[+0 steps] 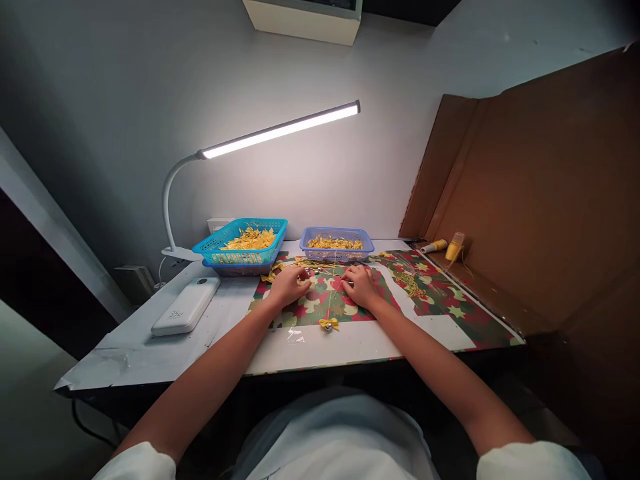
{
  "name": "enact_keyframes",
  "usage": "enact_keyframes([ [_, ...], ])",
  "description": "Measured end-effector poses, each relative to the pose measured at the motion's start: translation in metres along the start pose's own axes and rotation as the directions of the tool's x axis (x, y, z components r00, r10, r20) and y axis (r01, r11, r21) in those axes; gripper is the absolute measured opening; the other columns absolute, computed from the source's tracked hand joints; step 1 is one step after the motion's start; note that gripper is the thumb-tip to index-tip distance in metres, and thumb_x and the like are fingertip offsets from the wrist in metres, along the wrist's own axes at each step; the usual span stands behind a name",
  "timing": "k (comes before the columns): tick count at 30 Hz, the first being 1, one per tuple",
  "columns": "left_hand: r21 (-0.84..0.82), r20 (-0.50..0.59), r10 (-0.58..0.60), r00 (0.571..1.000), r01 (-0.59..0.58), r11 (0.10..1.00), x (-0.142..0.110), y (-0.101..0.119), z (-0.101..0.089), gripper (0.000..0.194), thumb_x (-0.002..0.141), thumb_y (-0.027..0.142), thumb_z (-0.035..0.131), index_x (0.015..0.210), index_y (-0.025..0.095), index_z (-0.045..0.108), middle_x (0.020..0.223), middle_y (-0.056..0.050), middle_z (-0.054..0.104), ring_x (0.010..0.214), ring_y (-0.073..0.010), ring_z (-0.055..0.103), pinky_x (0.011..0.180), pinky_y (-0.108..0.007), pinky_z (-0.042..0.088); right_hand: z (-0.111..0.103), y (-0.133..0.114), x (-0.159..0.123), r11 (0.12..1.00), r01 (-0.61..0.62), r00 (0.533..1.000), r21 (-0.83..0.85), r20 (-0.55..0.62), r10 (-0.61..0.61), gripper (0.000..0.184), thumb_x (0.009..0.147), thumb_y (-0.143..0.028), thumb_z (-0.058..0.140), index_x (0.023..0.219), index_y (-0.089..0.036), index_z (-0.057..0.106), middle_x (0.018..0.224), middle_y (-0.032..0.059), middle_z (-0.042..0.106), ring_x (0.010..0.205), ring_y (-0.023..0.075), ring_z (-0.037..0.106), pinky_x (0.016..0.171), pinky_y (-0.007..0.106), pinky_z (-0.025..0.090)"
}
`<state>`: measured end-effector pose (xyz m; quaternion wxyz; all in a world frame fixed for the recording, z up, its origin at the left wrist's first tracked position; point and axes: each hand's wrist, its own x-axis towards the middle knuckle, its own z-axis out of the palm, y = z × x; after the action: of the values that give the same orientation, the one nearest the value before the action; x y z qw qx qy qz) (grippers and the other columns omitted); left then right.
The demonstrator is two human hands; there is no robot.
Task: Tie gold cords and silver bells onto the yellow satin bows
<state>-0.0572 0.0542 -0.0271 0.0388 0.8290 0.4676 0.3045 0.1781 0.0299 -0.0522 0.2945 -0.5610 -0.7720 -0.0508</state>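
Observation:
A small yellow ribbon bow with a silver bell [329, 325] lies near the table's front edge. From it a thin thread [331, 303] runs away from me between my hands, toward the blue-violet basket. My left hand [290, 285] is left of the thread, its fingers curled together; what they hold, if anything, is too small to make out. On the other side, my right hand [359, 283] has its thumb and forefinger pinched on a fine strand of thread. Yellow ribbon pieces [274, 270] and small bells [316, 271] lie beyond my hands.
A turquoise basket [240, 257] and a blue-violet basket [337, 256] with yellow pieces stand at the back. A white power bank [187, 307] lies left, below the lamp [280, 130]. Gold strands [411, 285], a yellow thread spool [454, 248] and a cardboard panel [525, 187] are right.

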Motion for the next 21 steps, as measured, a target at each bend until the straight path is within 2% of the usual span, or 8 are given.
enact_keyframes([
  [3,0.087,0.014,0.043,0.999,-0.044,0.995,0.0,-0.006,0.01,0.01,0.075,0.025,0.057,0.073,0.019,0.065,0.087,-0.008,0.067,0.09,-0.0249,0.059,0.08,-0.035,0.045,0.005,-0.003,0.011,0.995,-0.051,0.999,-0.082,-0.004,0.051,0.013,0.086,-0.027,0.058,0.088,-0.02,0.069,0.105,0.0086,0.065,0.099,0.0251,0.048,0.087,0.041,0.033],
  [6,0.109,0.021,0.052,0.998,-0.054,0.993,-0.003,-0.007,0.017,0.013,0.077,0.025,0.056,0.074,0.02,0.067,0.088,-0.008,0.067,0.091,-0.0252,0.058,0.081,-0.036,0.044,0.013,-0.009,0.025,0.99,-0.068,0.996,-0.126,0.056,0.075,0.015,0.085,-0.03,0.061,0.093,-0.021,0.07,0.109,0.0101,0.063,0.103,0.027,0.047,0.088,0.043,0.034],
  [11,0.08,0.038,0.011,0.999,-0.015,0.997,-0.004,-0.008,0.018,0.016,0.078,0.026,0.054,0.075,0.019,0.068,0.088,-0.008,0.068,0.091,-0.0255,0.058,0.081,-0.036,0.044,0.023,-0.012,0.041,0.978,-0.129,0.986,-0.164,0.085,0.145,0.018,0.088,-0.02,0.054,0.079,-0.02,0.07,0.1,0.012,0.063,0.102,0.0287,0.047,0.085,0.045,0.034],
  [14,0.068,0.033,-0.019,0.999,0.016,0.998,-0.004,-0.006,0.017,0.015,0.077,0.025,0.055,0.075,0.019,0.069,0.09,-0.009,0.069,0.093,-0.0265,0.058,0.082,-0.037,0.044,0.019,-0.006,0.04,0.975,-0.136,0.986,-0.176,0.068,0.15,0.021,0.09,-0.019,0.05,0.078,-0.02,0.068,0.102,0.0138,0.062,0.103,0.0298,0.046,0.084,0.047,0.033],
  [18,0.058,-0.001,-0.031,1.0,0.031,0.998,-0.004,-0.005,0.017,0.014,0.076,0.024,0.056,0.075,0.019,0.069,0.091,-0.009,0.069,0.093,-0.0264,0.058,0.082,-0.038,0.044,0.001,0.013,0.035,0.957,-0.263,0.965,-0.123,-0.056,0.257,0.022,0.088,-0.02,0.048,0.073,-0.02,0.065,0.099,0.0141,0.063,0.101,0.0303,0.047,0.083,0.047,0.033],
  [20,0.052,-0.02,-0.034,0.999,0.035,0.998,-0.004,-0.004,0.018,0.013,0.076,0.023,0.056,0.075,0.019,0.068,0.091,-0.009,0.069,0.093,-0.0266,0.058,0.082,-0.038,0.044,-0.01,0.024,0.033,0.928,-0.37,0.919,-0.041,-0.163,0.359,0.024,0.085,-0.019,0.047,0.068,-0.02,0.063,0.094,0.0142,0.063,0.098,0.0294,0.047,0.082,0.045,0.034],
  [21,0.05,-0.034,-0.036,0.999,0.037,0.998,-0.004,-0.003,0.018,0.013,0.076,0.023,0.056,0.076,0.019,0.068,0.091,-0.009,0.068,0.094,-0.0265,0.058,0.082,-0.038,0.044,-0.015,0.029,0.032,0.904,-0.428,0.881,0.013,-0.219,0.42,0.024,0.084,-0.019,0.045,0.066,-0.02,0.062,0.093,0.0144,0.062,0.096,0.0291,0.048,0.081,0.044,0.035],
])
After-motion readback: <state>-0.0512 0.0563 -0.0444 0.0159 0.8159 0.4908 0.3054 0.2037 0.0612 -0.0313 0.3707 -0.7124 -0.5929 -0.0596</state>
